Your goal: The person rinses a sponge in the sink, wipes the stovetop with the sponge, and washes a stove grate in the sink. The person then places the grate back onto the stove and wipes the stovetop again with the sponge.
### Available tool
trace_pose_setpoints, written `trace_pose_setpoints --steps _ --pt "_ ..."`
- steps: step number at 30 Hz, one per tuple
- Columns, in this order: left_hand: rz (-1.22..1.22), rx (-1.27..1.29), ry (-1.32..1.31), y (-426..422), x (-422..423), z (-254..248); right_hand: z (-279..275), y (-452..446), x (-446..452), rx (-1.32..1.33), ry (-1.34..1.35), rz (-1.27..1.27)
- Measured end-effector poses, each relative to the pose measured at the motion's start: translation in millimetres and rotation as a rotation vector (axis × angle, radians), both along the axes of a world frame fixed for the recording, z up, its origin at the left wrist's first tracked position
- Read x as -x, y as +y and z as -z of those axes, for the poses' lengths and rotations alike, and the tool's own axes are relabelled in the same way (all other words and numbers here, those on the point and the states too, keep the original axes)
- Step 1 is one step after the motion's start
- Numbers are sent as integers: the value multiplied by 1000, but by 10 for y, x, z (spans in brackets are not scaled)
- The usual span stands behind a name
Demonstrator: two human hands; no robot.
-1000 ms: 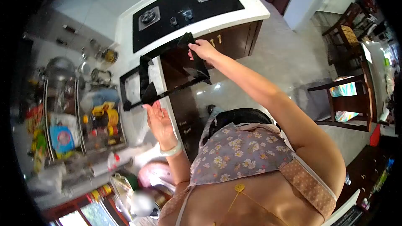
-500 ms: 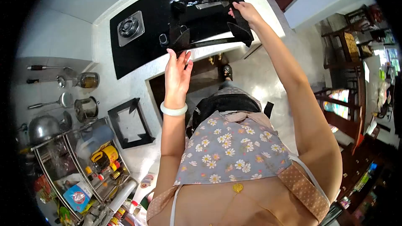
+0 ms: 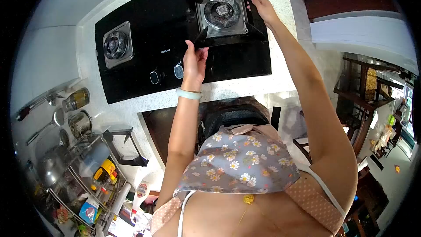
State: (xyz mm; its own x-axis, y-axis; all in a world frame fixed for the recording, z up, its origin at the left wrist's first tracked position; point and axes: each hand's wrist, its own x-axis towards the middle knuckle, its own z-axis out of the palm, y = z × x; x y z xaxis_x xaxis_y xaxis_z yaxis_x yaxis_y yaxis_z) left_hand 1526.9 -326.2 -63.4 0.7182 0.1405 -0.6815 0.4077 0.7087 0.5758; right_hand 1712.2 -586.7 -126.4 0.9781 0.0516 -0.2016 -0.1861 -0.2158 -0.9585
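A black square stove grate [image 3: 256, 33] surrounds the right burner [image 3: 222, 11] on the black glass gas hob [image 3: 144, 17]. My left hand [image 3: 195, 63] has its fingers curled at the grate's front left corner, thumb pointing up. On the right side bar, my right hand [image 3: 264, 11] grips with the fingertips partly hidden behind it. Whether the grate rests flat on the glass or sits slightly above it, I cannot tell. The left burner [image 3: 117, 45] stands bare in its square metal tray. Two control knobs [image 3: 155, 77] are at the hob's front.
A second black grate [image 3: 127, 147] lies on the white counter [image 3: 118, 112] at the left. Beside it stands a wire rack [image 3: 72, 173] with bottles and packets. Ladles [image 3: 57, 117] and metal pots are along the wall. Wooden chairs [image 3: 362, 87] stand at far right.
Both hands have moved the grate away from my body, from tilted above the hob's front edge to around the right burner. My head view has shifted too.
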Motion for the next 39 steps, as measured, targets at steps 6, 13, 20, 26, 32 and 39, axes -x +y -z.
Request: trace_pose_setpoints --steps 6,13,20,26,32,39 --pt "199 -275 -9 -109 -175 16 272 5 -153 136 -54 13" --pt "488 -532 -18 70 -257 41 38 -32 -173 699 -261 -68" --pt "485 -521 -42 122 -151 151 -31 17 -42 716 -128 -124" --pt "474 -507 -28 146 -131 130 32 138 80 743 -154 -19" --pt "475 -544 -61 135 -169 155 -2 246 40 830 -113 43" --pt "500 -554 -53 106 -205 170 24 198 -40 911 -66 9"
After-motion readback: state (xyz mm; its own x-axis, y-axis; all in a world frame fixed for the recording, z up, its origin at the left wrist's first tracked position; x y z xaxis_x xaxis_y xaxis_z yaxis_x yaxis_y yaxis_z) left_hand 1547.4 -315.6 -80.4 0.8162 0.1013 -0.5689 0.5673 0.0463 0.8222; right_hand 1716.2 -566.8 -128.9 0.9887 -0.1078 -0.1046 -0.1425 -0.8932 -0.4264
